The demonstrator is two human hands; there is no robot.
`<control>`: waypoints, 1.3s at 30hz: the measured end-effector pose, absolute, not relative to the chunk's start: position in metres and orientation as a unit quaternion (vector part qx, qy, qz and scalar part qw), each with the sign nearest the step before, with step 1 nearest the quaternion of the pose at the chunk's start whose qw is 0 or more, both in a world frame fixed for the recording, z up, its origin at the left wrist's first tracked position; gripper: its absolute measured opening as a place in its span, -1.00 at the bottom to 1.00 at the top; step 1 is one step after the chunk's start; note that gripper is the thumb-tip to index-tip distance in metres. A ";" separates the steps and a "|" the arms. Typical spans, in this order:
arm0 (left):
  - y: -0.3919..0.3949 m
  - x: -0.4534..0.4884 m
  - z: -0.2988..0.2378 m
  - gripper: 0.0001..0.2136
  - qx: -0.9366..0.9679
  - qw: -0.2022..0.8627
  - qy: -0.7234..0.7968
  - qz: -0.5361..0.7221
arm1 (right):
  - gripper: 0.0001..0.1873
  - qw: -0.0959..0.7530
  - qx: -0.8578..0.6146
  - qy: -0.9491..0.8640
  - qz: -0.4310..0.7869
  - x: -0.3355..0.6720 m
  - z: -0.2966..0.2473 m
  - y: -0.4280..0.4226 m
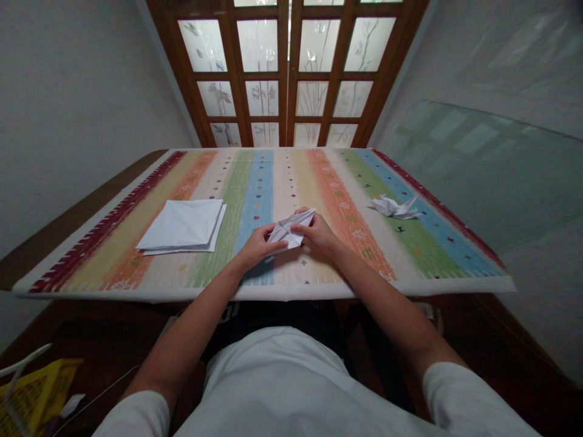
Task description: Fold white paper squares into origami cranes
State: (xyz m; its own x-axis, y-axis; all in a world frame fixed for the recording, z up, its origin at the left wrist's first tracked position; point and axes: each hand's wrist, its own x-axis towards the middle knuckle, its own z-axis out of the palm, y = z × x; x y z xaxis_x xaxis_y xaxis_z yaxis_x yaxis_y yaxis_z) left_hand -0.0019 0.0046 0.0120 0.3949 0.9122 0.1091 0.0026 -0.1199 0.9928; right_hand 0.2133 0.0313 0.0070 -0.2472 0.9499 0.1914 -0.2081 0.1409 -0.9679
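Folded white paper (289,228) sits pinched in both hands, the left hand (257,247) and right hand (319,235) closed on it, over a multicoloured striped woven cloth (273,176). A flat stack of white paper (182,226) lies left; a white origami bird (394,207) lies right.

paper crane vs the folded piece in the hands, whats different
The paper crane rests on the striped cloth, while the folded piece is held between the left hand and right hand. The crane has raised, spreading points; the piece is flatter and pointed. The crane lies off to the right of the piece. Both are white paper.
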 end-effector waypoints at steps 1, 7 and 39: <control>0.005 -0.002 0.012 -0.45 0.622 0.545 0.374 0.419 | -0.36 0.518 -0.328 -0.551 0.567 0.214 0.007 0.032; 0.010 -0.005 0.012 -0.51 0.567 0.512 0.409 0.500 | -0.29 0.530 -0.316 -0.624 0.479 0.223 0.009 0.032; 0.002 -0.003 0.013 -0.61 0.637 0.563 0.385 0.360 | -0.67 0.406 -0.385 -0.825 0.083 0.230 0.021 0.026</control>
